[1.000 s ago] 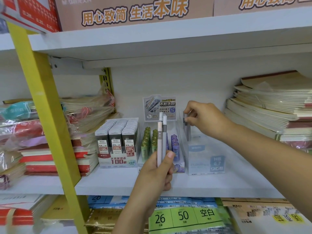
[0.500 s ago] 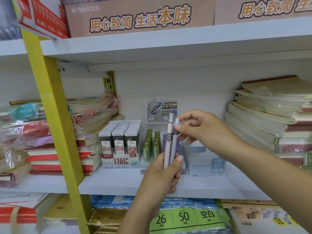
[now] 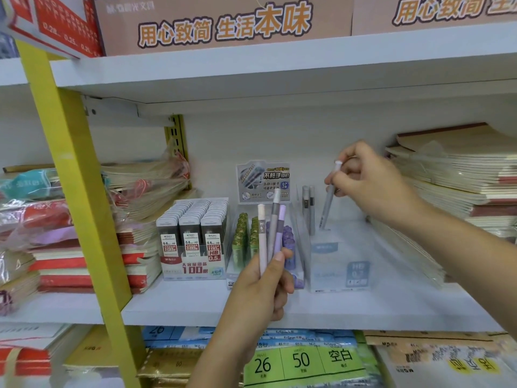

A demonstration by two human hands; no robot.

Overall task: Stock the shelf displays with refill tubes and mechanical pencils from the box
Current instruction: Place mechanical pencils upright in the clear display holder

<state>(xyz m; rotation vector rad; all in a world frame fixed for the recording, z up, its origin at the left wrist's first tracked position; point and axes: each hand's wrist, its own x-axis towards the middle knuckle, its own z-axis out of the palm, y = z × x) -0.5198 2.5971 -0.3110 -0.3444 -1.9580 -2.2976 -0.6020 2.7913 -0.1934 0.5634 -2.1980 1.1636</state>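
Note:
My left hand (image 3: pixel 261 289) grips three upright mechanical pencils (image 3: pixel 270 233), pink, grey and lilac, in front of the middle display. My right hand (image 3: pixel 369 180) pinches a grey mechanical pencil (image 3: pixel 326 208) by its upper end, tip down over the clear display box (image 3: pixel 340 264) marked HB 0.7. Two grey pencils (image 3: pixel 308 208) stand in that box at its back left. Left of it sit a clear tray of green and purple refill tubes (image 3: pixel 246 242) and a display of black 0.5 refill tubes (image 3: pixel 193 236).
All displays stand on a white shelf (image 3: pixel 195 306). Stacks of notebooks (image 3: pixel 453 180) crowd the right side, wrapped notebooks (image 3: pixel 56 233) the left. A yellow upright (image 3: pixel 75 191) crosses the left foreground. Packaged paper (image 3: pixel 305 359) lies on the shelf below.
My right hand took one grey pencil from the bunch in my left hand and carried it right, over the clear HB box. The left hand stayed in place, its pencils now fanned as three.

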